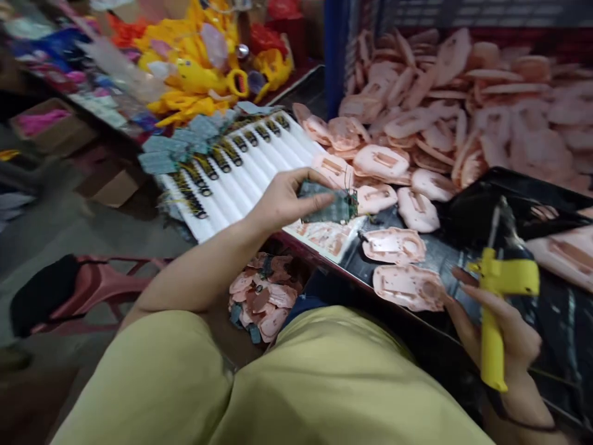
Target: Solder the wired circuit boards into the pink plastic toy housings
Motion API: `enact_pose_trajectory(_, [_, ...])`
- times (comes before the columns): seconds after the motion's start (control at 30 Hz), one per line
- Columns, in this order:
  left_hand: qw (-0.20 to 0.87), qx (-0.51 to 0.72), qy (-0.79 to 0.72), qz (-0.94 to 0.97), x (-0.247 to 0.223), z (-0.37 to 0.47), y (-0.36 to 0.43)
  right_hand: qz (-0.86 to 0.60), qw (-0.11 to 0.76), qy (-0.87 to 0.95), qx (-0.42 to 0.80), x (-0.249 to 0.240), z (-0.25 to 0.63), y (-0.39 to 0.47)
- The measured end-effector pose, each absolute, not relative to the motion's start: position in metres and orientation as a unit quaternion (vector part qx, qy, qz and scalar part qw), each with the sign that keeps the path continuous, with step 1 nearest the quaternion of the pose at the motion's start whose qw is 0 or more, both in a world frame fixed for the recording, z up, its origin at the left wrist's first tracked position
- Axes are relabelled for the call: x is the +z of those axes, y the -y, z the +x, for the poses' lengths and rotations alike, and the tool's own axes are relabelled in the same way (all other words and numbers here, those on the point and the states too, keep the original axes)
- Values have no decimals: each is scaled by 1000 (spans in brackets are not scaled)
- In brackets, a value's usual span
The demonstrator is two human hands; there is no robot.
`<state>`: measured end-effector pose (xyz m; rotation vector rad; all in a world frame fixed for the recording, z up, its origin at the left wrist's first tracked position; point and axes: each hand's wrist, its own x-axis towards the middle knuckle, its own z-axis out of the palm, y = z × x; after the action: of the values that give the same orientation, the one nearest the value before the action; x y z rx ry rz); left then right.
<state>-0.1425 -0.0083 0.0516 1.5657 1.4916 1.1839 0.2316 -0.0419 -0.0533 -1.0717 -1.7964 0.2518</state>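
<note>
My left hand [290,198] pinches a greenish circuit board [319,209] between thumb and fingers, with thin wires rising from its right end. It is above the near edge of the bench. A yellow hot glue gun [509,277] is in my right hand [514,337], its nozzle pointing away from me. Fingertips of this hand reach to the edge of a pink plastic shell [407,287], which lies hollow side up. Another open pink shell [393,245] is just beyond it. Between the hands, more pink shells lie on the black bench surface [356,262].
A white ridged tray [254,179] holds rows of wired boards [171,148]. Pink shells [509,123] are heaped at the back right, beside a blue post [337,62]. Yellow plastic parts [199,68] are piled at the back. A red stool [102,287] stands on the left.
</note>
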Motion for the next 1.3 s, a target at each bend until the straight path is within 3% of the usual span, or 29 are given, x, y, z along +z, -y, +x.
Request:
enact_pose_trajectory(0.23, [495, 417, -518, 560, 3, -48, 24, -378, 533, 749, 106, -26, 184, 47])
enact_pose_trajectory(0.47, [725, 382, -412, 399, -6, -33, 31, -411, 564, 702, 145, -29, 174, 52])
enact_pose_trajectory(0.6, [765, 367, -401, 345, -7, -35, 32, -402, 549, 711, 176, -25, 174, 53])
enact_pose_trajectory(0.77, [798, 350, -398, 289, -8, -36, 31, -350, 566, 734, 132, -24, 176, 52])
enact_pose_trajectory(0.97, [769, 384, -425, 286, -7, -39, 28, -310, 648, 672, 180, -25, 173, 61])
enact_pose_trajectory(1.3, [527, 536, -540, 378, 38, -114, 18, -378, 690, 520, 333, -1, 197, 75])
